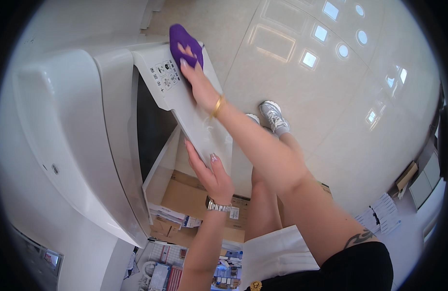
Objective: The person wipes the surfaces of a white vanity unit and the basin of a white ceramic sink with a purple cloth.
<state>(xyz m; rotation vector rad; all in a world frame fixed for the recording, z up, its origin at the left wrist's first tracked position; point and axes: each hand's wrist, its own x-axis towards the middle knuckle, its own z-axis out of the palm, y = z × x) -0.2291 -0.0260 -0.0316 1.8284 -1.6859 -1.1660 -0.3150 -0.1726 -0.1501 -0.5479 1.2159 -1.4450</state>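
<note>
A purple cloth [182, 42] lies bunched in my right hand [195, 78], which presses it against the top corner of a white panel [200, 116]. The panel stands swung out from a large white machine housing [75, 120] and bears printed symbols beside the cloth. Lower down, my left hand [213, 176] holds the panel's near edge, with the thumb on its face and the fingers at its side. Between panel and housing a dark opening [153, 123] shows.
Cardboard boxes [180, 192] stand below the panel. My shoes [273, 112] rest on the glossy tiled floor [318, 116]. At the bottom are small packaged items [227, 269]. Stacked papers [382, 214] and a grey cabinet [426, 178] are at the right.
</note>
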